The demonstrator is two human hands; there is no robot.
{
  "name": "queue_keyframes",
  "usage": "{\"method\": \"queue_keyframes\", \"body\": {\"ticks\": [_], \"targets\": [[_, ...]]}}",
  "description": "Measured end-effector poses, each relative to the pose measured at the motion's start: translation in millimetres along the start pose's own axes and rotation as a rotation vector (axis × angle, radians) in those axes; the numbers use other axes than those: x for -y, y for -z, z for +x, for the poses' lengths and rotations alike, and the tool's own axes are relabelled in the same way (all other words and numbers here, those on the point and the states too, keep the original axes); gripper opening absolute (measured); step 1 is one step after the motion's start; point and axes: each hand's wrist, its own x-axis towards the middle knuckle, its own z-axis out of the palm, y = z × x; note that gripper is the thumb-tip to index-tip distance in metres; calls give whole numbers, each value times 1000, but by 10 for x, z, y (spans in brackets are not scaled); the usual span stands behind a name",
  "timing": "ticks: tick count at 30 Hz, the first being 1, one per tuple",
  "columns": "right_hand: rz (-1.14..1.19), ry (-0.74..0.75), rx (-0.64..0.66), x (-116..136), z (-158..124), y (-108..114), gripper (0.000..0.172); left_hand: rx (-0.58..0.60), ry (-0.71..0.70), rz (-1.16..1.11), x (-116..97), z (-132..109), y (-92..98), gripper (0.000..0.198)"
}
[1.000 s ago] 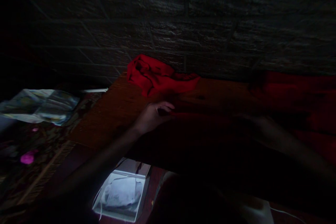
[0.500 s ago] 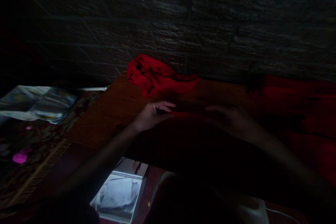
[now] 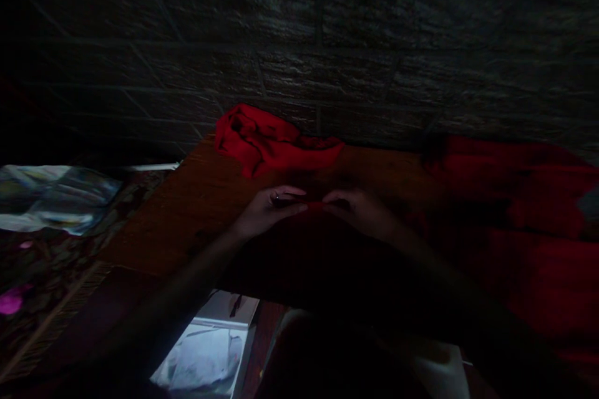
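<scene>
In the dark middle of the view, my left hand (image 3: 262, 212) pinches one end of a narrow strip of red cloth (image 3: 316, 206) between thumb and fingers. A ring shows on one finger of this hand. Facing it, my right hand (image 3: 362, 209) has its fingertips closed at the strip's other end, only a short red stretch showing between the two. Below the hands all is too dark to make out. Behind them a crumpled red cloth (image 3: 276, 143) lies at the back of the wooden table (image 3: 163, 212).
More red fabric (image 3: 528, 193) is heaped at the right. A block wall (image 3: 290, 75) rises behind the table. Below its front edge stands an open white box (image 3: 201, 355) with a clear wrapping inside. Left, on a patterned rug, lie a plastic sheet (image 3: 56, 196) and a pink object (image 3: 12, 301).
My right hand has moved left, close to my left hand, and its fingers have closed toward the red strip. My left hand keeps its pinch. The whole view has shifted slightly.
</scene>
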Motion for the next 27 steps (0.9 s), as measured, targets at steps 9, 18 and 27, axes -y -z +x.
{"method": "queue_keyframes", "body": {"ticks": [9, 18, 27], "targets": [[25, -6, -126, 38, -70, 288, 17, -124, 66, -116, -197, 6, -2, 35], [52, -356, -312, -298, -1249, 722, 37, -386, -21, 78, -515, 66, 435, 34], [-30, -349, -302, -503, -1527, 456, 33, -688, 131, 632, -1174, -474, 1742, 21]]}}
